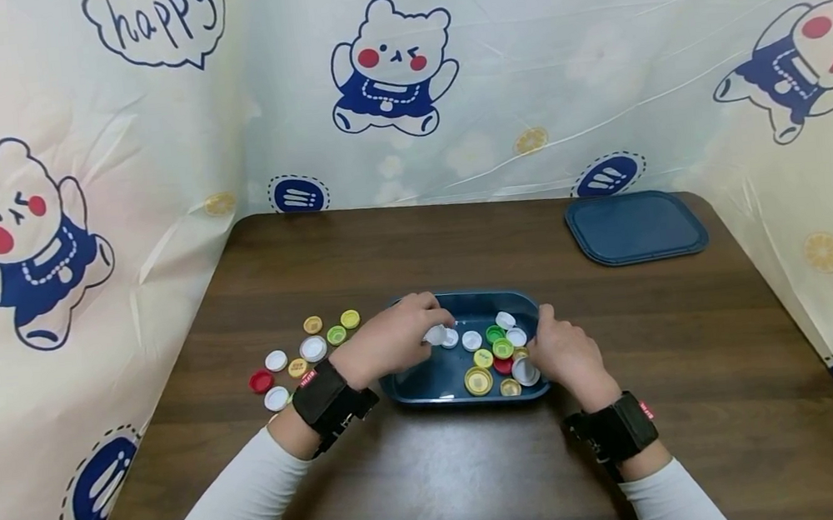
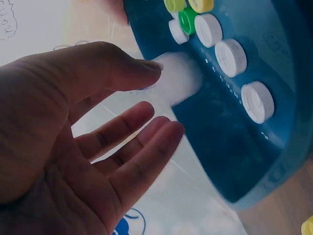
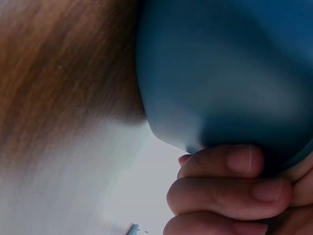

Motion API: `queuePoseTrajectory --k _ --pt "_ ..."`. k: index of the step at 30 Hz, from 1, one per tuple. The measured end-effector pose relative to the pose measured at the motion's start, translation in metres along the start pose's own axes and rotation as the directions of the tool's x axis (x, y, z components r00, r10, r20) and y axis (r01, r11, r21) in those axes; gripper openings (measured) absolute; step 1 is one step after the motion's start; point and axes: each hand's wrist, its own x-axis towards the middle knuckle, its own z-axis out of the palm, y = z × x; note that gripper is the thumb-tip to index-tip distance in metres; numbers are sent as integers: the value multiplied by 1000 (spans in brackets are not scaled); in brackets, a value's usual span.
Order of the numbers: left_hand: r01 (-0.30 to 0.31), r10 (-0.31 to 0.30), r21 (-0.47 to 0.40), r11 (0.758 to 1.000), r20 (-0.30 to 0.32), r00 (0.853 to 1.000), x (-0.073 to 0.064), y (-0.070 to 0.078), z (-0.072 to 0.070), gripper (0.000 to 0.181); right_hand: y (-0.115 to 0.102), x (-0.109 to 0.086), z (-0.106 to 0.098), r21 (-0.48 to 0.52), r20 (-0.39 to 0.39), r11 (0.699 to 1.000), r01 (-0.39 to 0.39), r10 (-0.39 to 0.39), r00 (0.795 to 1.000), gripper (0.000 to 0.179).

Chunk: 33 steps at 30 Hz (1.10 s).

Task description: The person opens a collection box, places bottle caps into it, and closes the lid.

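Note:
Over the left half of the blue tray (image 1: 428,384), my left hand (image 1: 394,342) pinches a white bottle cap (image 1: 435,335). In the left wrist view that cap (image 2: 180,78) is blurred at the thumb tip, the other fingers spread below it. White, green, yellow and red caps (image 1: 502,347) lie in the tray, mostly in its right half. My right hand (image 1: 567,354) grips the tray's right end. The right wrist view has its curled fingers (image 3: 230,196) against the tray's outer wall (image 3: 210,78).
Left of the tray, several loose caps (image 1: 313,349) in white, yellow, green and red lie on the brown wooden table (image 1: 438,484). A second blue tray or lid (image 1: 635,226) sits at the back right. Printed cloth (image 1: 503,59) hangs around the back and sides.

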Motion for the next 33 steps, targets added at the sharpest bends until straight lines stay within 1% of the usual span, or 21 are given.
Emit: queuePoseTrajectory --k 4,8,11,13,16,20,23,26,28,31,33 --pt "40 -40 -12 999 -14 999 -1 -7 -3 40 0 0 0 1 1 1000 11 -11 1000 55" --pt "71 -72 -23 997 -48 996 -5 -21 -12 42 2 0 0 1 -1 1000 15 -15 1000 55" --pt "117 -120 -44 992 -79 990 -11 -38 -21 43 2 1 0 4 -4 1000 17 -17 1000 56" --pt "163 -168 -64 985 -92 981 -16 -52 -25 43 2 1 0 6 -5 1000 19 -19 1000 56" --pt "230 -238 -95 969 -91 967 -22 -75 -29 45 2 1 0 6 -4 1000 14 -14 1000 56" --pt "302 -311 -110 947 -68 948 -26 -104 -24 47 2 1 -1 8 3 1000 -6 6 1000 55" --pt "346 -353 -106 932 -45 935 -27 -119 -17 48 2 1 -2 10 5 1000 -7 7 1000 55" --pt "358 -362 -96 929 -29 932 -26 -129 -10 48 2 1 -2 7 2 1000 1 -1 1000 56" --pt "351 -354 -88 932 -21 935 -24 -133 -5 47 2 1 -1 6 1 1000 3 -3 1000 56" --pt "345 -346 -80 935 -9 938 -20 -137 1 42 2 1 -1 5 6 1000 1 -1 1000 56" --pt "347 -348 -74 935 0 937 -17 -139 4 40 1 1 -1 7 9 1000 -1 1 1000 57"
